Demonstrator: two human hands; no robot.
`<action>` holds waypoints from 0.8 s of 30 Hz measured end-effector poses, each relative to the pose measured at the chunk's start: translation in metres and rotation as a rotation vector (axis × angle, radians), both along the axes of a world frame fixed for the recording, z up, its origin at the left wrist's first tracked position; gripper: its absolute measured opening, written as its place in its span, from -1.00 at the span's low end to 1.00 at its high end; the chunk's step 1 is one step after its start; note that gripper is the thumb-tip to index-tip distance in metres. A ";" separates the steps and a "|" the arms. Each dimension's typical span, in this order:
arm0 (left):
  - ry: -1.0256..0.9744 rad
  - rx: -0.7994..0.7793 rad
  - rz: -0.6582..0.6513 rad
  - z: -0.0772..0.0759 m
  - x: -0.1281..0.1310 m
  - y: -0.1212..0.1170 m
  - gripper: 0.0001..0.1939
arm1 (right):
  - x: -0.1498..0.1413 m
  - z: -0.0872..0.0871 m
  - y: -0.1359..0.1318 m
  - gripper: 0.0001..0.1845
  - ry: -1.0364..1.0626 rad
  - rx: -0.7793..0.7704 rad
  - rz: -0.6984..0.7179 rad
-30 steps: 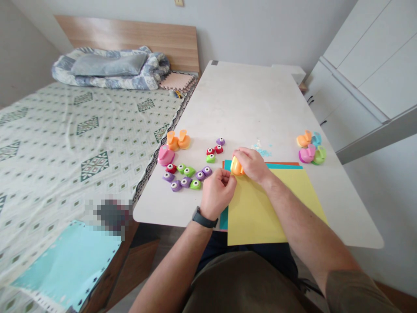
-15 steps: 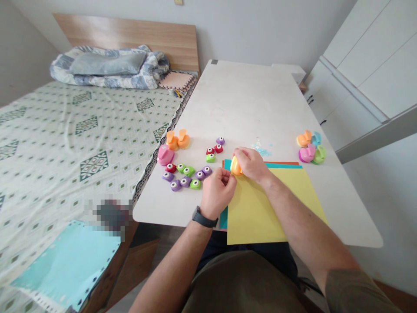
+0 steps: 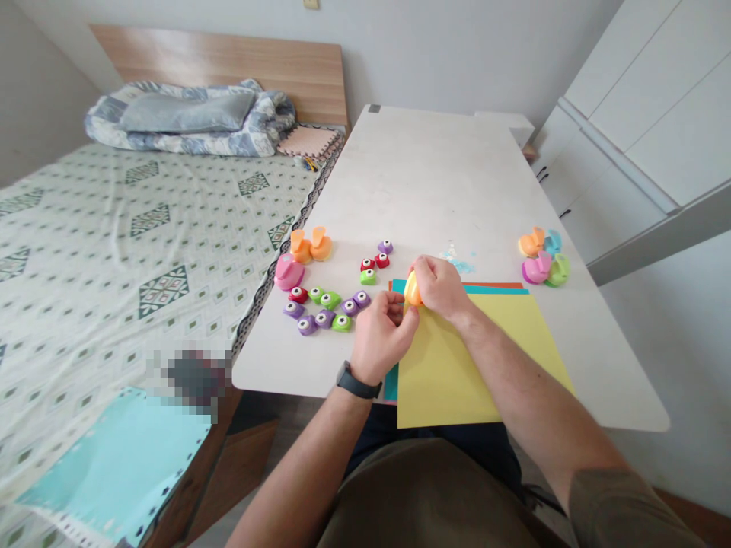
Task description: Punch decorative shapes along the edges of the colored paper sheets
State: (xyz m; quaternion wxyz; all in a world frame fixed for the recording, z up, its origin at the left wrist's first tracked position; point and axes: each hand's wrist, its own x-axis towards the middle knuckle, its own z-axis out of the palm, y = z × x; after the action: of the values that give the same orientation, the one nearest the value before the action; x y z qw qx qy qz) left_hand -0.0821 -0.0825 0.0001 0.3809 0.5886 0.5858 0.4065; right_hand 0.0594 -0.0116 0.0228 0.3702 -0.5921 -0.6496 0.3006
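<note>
R hand [image 3: 439, 288] had its grip clamped on an orange paper punch [image 3: 412, 290], held over the upper L part of the yellow sheet [image 3: 468, 358]. L hand [image 3: 384, 335], w/ a black wristband [image 3: 358, 383] on its wrist, was at the punch's near L side; its thumb poss. touched the punch, but couldn't tell if its grip was closed on anything.

Yellow sheet overhung the near edge of the white counter [image 3: 439, 175]; a teal sheet [image 3: 496, 290] & an orange-red sheet [image 3: 494, 285] stuck out from under it. Blue & white paper bits [image 3: 460, 262] lay just beyond the sheets.

L of the hands: nine mini punches [image 3: 325, 318] (purple, green, one red), w/ four more mini punches [image 3: 367, 265] a bit farther back. Beyond the nine, nr the L edge, sat two orange punches [image 3: 320, 246] & a pink punch [image 3: 288, 272]. At far R, four larger punches [image 3: 537, 268] stood bunched: orange, blue, pink, green.

On the bed [image 3: 217, 205], at lower L, lay a light blue sheet [image 3: 122, 457] w/ star-shaped holes along one edge.
</note>
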 end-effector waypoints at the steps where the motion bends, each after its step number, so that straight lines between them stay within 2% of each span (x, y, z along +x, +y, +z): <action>1: 0.000 0.008 -0.012 0.000 0.000 0.000 -0.72 | 0.000 0.000 0.000 -0.58 -0.007 0.005 -0.001; 7: 0.002 0.025 -0.045 0.001 0.000 0.001 -0.64 | -0.002 -0.001 0.002 -0.58 -0.014 0.000 0.000; 18: 0.049 0.048 -0.075 0.001 -0.001 0.000 -0.63 | -0.001 -0.007 0.004 -0.57 -0.020 -0.011 0.021; 24: 0.043 0.049 -0.098 -0.001 -0.002 -0.001 -0.61 | -0.002 -0.009 0.007 -0.56 -0.030 -0.017 -0.023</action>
State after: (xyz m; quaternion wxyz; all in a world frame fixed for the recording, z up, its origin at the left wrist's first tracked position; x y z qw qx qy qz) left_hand -0.0843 -0.0832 -0.0005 0.3733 0.6344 0.5541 0.3889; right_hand 0.0571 -0.0046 0.0137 0.3588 -0.6073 -0.6456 0.2928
